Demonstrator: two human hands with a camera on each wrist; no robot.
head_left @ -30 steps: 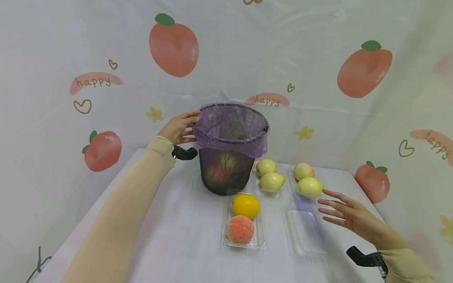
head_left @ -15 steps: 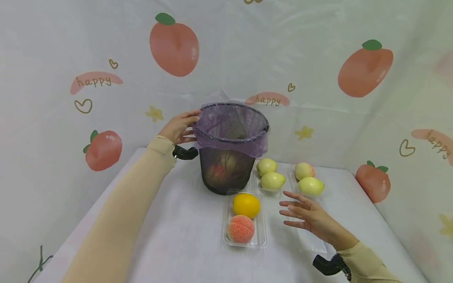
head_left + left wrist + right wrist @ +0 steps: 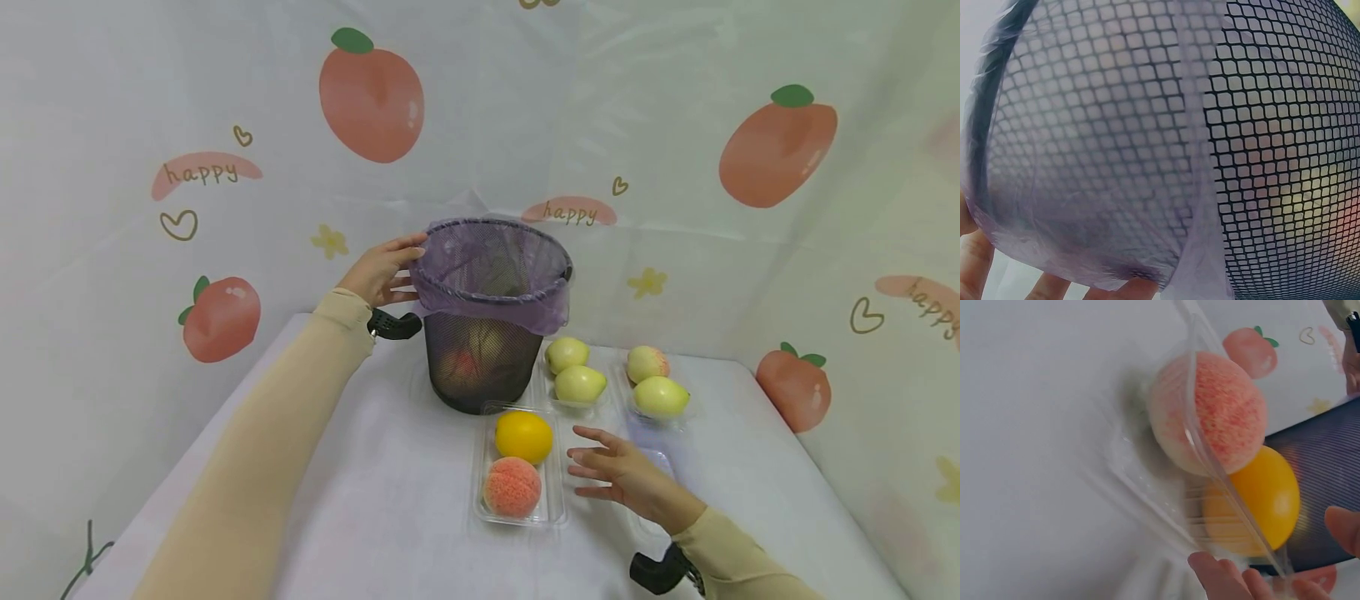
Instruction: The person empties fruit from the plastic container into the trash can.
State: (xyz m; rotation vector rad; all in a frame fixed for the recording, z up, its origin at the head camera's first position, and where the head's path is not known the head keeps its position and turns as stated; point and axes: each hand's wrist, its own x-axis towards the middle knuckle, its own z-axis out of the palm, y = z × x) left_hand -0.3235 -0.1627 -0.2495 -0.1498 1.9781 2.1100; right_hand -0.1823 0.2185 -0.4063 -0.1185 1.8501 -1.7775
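Note:
My left hand [image 3: 378,271] touches the upper left side of a black mesh bin [image 3: 483,367] lined with a thin purple bag [image 3: 525,312]. Its fingers lie against the bag just at the rim; in the left wrist view they show along the bottom edge. Fruit shows through the mesh. In front of the bin stands a clear plastic box [image 3: 557,492] holding a pink fuzzy peach [image 3: 512,487] and a smooth yellow fruit [image 3: 523,437]. My right hand [image 3: 626,475] hovers beside the box's right side, fingers spread and pointing at it, holding nothing.
Behind my right hand, two pale green fruits [image 3: 580,385] sit in one clear box. A second box at the right holds a green fruit [image 3: 661,397] and a green-pink peach [image 3: 647,364]. Another clear tray [image 3: 658,460] lies partly hidden behind my right hand.
My right hand has moved left and slightly down, from near the far right green fruit to beside the box with the peach. My left hand stays at the bin.

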